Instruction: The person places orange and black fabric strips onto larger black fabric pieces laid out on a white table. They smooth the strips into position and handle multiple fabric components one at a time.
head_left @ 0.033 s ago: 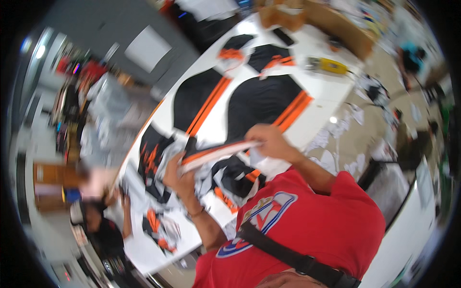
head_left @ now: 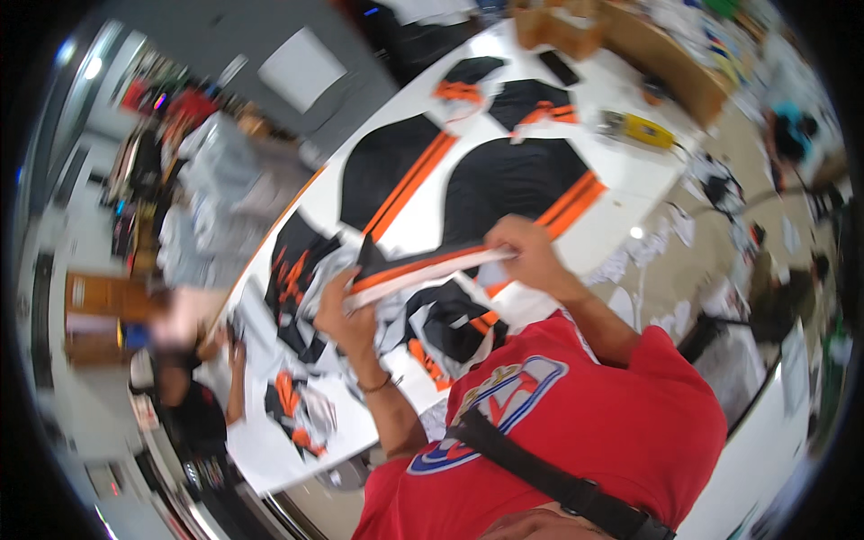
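Fabric strip (head_left: pixel 432 266) above white table (head_left: pixel 630 171)

A long, narrow cut piece of fabric, black with an orange stripe and a white edge (head_left: pixel 423 265), is held stretched almost level above the white tabletop (head_left: pixel 630 175). Its left end sits in the left hand (head_left: pixel 346 315), its right end in the right hand (head_left: pixel 531 252). It appears folded lengthwise, though motion blur makes this uncertain.
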{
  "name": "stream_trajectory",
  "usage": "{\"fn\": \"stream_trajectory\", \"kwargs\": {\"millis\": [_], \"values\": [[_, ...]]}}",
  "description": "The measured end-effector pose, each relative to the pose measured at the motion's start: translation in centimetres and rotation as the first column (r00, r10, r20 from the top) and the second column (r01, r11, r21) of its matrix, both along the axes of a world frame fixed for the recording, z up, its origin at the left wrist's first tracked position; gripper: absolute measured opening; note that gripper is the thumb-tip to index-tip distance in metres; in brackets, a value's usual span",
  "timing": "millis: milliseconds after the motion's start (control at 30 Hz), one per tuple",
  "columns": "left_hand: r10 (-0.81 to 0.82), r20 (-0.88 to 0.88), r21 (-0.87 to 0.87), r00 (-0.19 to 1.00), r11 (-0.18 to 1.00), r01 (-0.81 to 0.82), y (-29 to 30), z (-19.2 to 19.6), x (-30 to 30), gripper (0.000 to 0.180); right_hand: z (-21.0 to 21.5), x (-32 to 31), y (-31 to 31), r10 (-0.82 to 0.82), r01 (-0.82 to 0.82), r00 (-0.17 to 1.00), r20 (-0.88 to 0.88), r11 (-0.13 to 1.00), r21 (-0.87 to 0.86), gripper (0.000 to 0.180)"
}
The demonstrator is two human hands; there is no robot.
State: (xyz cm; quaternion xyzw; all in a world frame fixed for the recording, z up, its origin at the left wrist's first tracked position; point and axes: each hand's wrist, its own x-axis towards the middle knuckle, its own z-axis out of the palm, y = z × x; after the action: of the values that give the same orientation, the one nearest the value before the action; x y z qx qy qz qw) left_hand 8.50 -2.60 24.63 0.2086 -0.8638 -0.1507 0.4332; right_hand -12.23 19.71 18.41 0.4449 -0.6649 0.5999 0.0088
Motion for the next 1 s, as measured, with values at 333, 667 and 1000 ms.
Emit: {"fn": "stream_trajectory", "kwargs": {"millis": [333, 667, 1000], "values": [[0.214, -0.2, -0.053, 0.956, 0.972, -0.229, 1.8, -0.4, 2.2, 0.027, 2.0, -0.4, -1.3, -0.149, 0.111, 0.977, -0.155, 0.966, -0.234, 0.028], [0.234, -0.314, -0.167, 0.92, 0.94, -0.296, 1.6, -2.5, 4.5, 0.021, 0.9, 0.8, -1.3, -0.226, 0.183, 0.966, -0.126, 0.942, -0.281, 0.032], [0.194, -0.151, 0.358, 0.969, 0.925, -0.13, 2.9, -6.8, 6.1, 0.037, -1.2, 0.4, -0.7, 0.053, -0.04, 0.957, 0.287, 0.998, -0.052, 0.03]]}}
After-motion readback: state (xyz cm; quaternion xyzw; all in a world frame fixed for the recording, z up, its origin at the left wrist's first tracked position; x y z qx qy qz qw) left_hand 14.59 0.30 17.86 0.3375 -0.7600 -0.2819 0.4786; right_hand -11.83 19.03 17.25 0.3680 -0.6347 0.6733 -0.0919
